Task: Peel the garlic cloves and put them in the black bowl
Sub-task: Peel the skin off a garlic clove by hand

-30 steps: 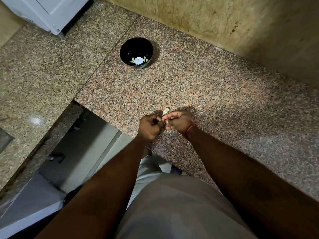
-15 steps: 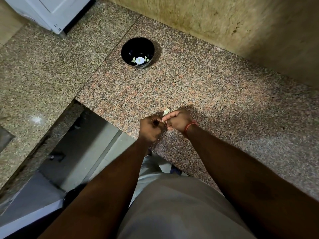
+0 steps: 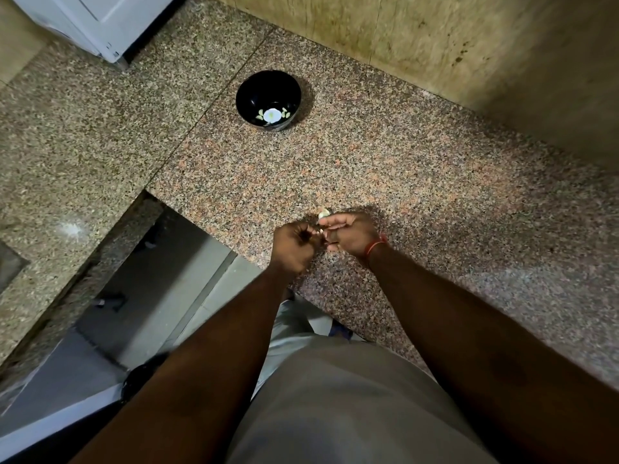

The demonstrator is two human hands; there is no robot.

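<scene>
Nearest the camera, a grey-clad torso (image 3: 351,406) fills the bottom of the view, with two bare forearms reaching forward from either side of it over the near edge of a speckled granite counter (image 3: 418,182). The left hand (image 3: 294,246) is curled into a loose fist, knuckles up, its fingertips drawn in toward the right hand; whatever it pinches is hidden inside the curl, so what it has hold of cannot be told. The right hand (image 3: 351,231) meets it fingertip to fingertip, fingers bent and closed, with a red thread (image 3: 375,247) around the wrist. A pale garlic clove (image 3: 324,214) shows just at the far tips of the right hand's fingers, touching or very nearly touching them; whether it is pinched there or lying on the counter against the fingers is not clear. Both hands hover low over the counter close to its near edge. To the left of the arms the counter is cut away, showing a grey floor (image 3: 160,289) below. Farther back, well apart from the hands, the black bowl (image 3: 269,100) stands upright on the counter, with a white flower pattern on its inside wall. Behind it rises a yellowish tiled wall (image 3: 435,38), and at the far left corner sits a white appliance (image 3: 97,21).
</scene>
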